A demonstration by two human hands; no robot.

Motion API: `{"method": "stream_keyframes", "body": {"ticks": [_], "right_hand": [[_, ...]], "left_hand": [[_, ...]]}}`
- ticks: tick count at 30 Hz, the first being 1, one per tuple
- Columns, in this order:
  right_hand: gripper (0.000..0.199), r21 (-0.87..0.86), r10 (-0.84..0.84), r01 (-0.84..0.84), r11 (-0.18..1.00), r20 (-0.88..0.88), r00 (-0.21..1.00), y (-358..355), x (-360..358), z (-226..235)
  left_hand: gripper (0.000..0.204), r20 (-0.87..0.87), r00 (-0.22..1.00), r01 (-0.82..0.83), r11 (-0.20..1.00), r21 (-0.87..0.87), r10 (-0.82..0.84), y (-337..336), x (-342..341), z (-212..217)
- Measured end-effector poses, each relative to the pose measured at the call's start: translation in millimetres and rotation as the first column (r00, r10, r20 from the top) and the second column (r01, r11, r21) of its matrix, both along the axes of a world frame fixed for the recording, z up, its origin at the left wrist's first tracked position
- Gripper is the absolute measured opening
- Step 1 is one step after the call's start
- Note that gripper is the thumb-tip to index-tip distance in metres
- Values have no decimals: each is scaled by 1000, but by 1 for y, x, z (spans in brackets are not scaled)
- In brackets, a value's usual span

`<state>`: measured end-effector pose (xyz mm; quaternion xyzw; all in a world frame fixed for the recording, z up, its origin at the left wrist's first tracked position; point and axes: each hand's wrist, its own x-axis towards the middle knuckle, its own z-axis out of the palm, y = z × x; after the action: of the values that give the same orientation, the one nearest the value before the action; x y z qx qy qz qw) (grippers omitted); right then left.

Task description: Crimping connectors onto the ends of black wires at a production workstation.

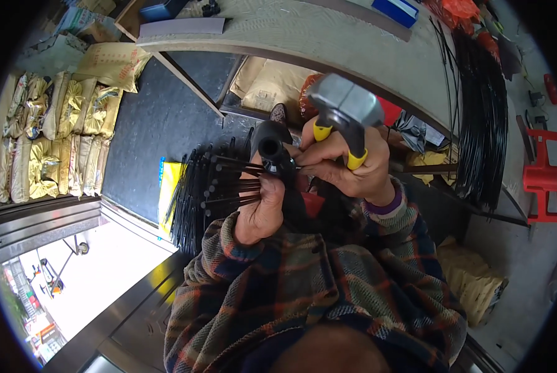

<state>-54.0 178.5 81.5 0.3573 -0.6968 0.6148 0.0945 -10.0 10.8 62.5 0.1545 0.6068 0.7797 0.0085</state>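
Note:
My right hand (365,163) is closed round a hammer (348,101) with a broad steel head and a black and yellow handle. Its fingertips also meet beside a black tubular part (270,148), whose open round end faces up; whether they pinch some small piece there is hidden. Close by, my left hand (263,210) grips several thin black rods (238,183) with small knobbed ends, which fan out to the left. The left fingertips are partly covered by the tube and the rods. More black rods (188,199) stand in a dense bunch just left of that hand.
Ahead runs a long grey workbench (260,28), with a large bundle of long black rods (480,124) hanging over its right end. A red plastic stool (543,174) stands at far right. Stacked sacks (61,133) fill the left side, near a bright doorway (110,255).

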Motion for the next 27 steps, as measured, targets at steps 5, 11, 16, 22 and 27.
{"method": "stream_keyframes", "body": {"ticks": [5,11,16,22,27], "right_hand": [[25,-84,12,-13,996,-8,1000,-1,6,0],[24,-86,17,-15,996,21,1000,-2,8,2],[23,-20,-18,17,1000,-35,999,-3,6,2],[26,-14,15,-16,1000,-75,997,-7,3,3],[28,73,3,7,997,-141,990,-7,3,6]], "left_hand": [[60,2,1000,-10,1000,-13,10,4,10,2],[59,-22,1000,5,1000,-5,-5,2,7,3],[72,43,990,-130,984,-123,136,7,8,4],[59,2,1000,7,999,36,-8,-4,8,-3],[56,13,1000,-19,996,85,18,-3,12,-13]]}}
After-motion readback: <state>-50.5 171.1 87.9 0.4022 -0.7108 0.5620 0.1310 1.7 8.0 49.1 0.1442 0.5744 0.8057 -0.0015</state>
